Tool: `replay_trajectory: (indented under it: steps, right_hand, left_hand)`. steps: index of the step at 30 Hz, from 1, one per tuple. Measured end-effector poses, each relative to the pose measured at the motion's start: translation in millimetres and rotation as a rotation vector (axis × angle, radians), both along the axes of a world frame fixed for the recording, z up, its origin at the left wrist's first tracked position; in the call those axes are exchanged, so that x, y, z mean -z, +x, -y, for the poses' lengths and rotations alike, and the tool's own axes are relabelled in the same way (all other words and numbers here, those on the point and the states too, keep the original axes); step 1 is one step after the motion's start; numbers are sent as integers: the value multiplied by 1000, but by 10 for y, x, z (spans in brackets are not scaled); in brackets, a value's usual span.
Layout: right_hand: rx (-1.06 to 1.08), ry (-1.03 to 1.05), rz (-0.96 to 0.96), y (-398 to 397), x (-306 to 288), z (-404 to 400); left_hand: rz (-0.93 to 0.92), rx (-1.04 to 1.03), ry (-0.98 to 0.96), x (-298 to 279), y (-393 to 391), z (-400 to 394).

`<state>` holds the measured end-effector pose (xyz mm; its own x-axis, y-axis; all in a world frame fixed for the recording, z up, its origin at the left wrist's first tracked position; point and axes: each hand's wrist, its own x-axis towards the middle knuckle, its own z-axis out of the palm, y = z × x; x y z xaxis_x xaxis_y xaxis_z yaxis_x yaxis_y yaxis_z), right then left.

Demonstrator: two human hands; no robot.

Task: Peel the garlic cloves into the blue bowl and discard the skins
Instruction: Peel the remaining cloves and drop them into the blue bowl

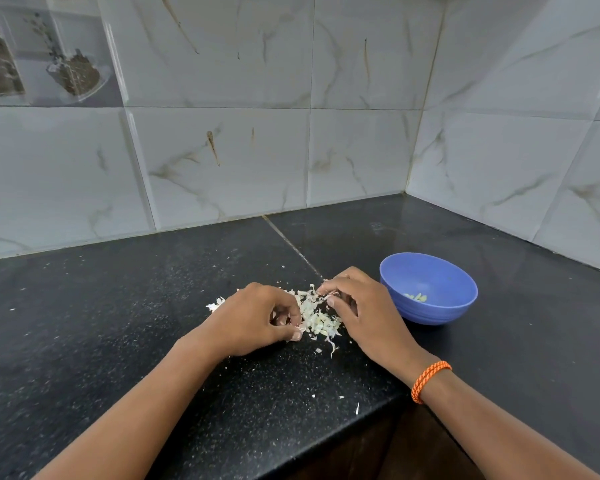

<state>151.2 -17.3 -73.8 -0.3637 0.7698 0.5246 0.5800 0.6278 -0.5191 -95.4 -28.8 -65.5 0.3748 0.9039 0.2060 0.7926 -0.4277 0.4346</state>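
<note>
Pinching papery, featherlight skins (317,315), both hands, left hand (257,317) and right hand (361,306), should gather them gently from the pile's edges.

no readable text, no labels

The bowl (440,289) is a plain periwinkle blue, and the peeled garlic cloves (417,297) inside it are pale yellow-green. The garlic skins (317,315) are off-white with cream tints, lying on a black countertop (118,323) flecked with fine white speckles. The wall tiles (222,161) are glossy white with grey-brown marble veining, and the wrist bracelet (428,379) is orange, braided with darker strands.
</note>
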Motion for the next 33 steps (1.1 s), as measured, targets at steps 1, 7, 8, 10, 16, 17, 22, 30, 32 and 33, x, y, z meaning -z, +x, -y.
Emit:
replay_trajectory:
  steps: [1, 7, 8, 10, 16, 17, 22, 30, 32, 33]
  right_hand:
    - [-8, 1, 8, -7, 10, -3]
    - [6, -20, -7, -40, 51, -10]
    - [10, -33, -30, -40, 56, -8]
    - [16, -66, -87, -36, 69, -13]
    - [7, -123, -126, -14, 52, -6]
    - [8, -123, -123, -13, 50, -4]
    - [9, -145, -190, 5, 36, -27]
    - [29, -169, -93, 26, 33, -79]
    - [45, -169, -88, 48, 31, -84]
    - [50, -167, -92, 55, 25, -81]
  left_hand:
    - [5, 15, -12, -6, 2, -11]
    - [79, 0, -13, 7, -8, -27]
    - [91, -10, -11, 15, -10, -27]
    - [97, -30, -8, 9, -13, -23]
    - [60, -92, 79, -9, -1, 8]
    - [64, -115, 110, -9, 3, 13]
    - [111, -212, 281, 18, 15, 6]
    - [47, -263, 401, 106, 131, -32]
    - [43, -263, 423, 103, 152, -32]
    - [37, -262, 427, 103, 155, -29]
